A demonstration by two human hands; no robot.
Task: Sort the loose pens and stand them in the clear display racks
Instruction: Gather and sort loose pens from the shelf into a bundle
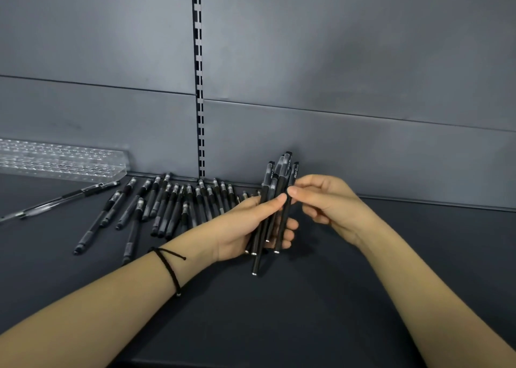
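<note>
My left hand [245, 228] grips a bundle of several slim black pens [280, 178], held nearly upright above the dark shelf, caps up. My right hand [326, 203] is beside the bundle on its right, thumb and forefinger pinching one pen of the bundle near its middle. A pile of several loose black pens [167, 203] lies on the shelf to the left, against the back wall. A clear display rack [61, 158] with rows of holes lies at the far left, with no pens standing in it.
Two clear-barrelled pens [67, 197] lie in front of the rack at the left. The dark shelf surface [279, 312] runs to a grey back panel with a slotted upright [198, 88] at its middle.
</note>
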